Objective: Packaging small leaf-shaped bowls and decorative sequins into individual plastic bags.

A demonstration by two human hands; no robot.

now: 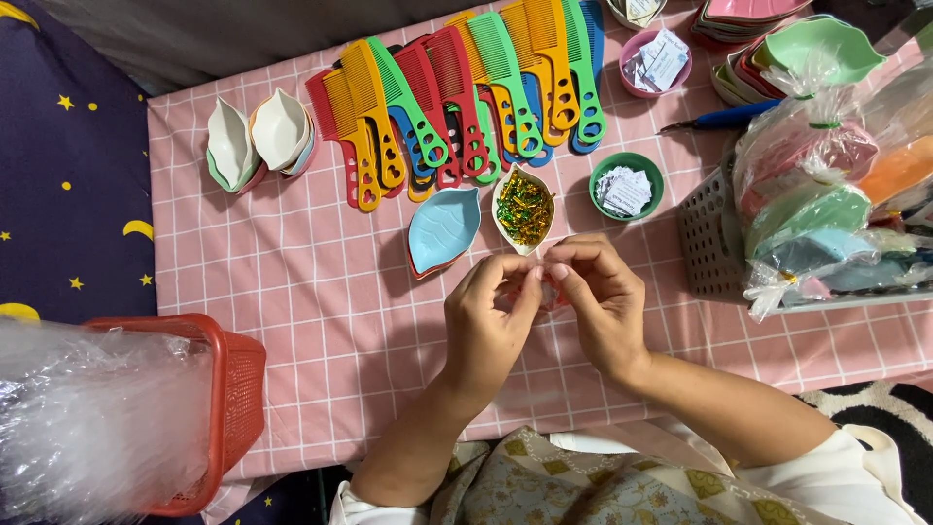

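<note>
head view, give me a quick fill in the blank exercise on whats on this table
1. The small white leaf-shaped dish holds green and gold ____.
2. The empty leaf-shaped dish left of it is ____ in colour.
3. The row of combs lies on a pink checked ____.
4. The left hand and right hand meet at their ____.

Missing words: twist ties; blue; tablecloth; fingertips

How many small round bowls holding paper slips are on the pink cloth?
2 in full view: a green bowl right of the twist-tie dish, a pink bowl above it. A third, cropped, may sit at the top edge.
</note>
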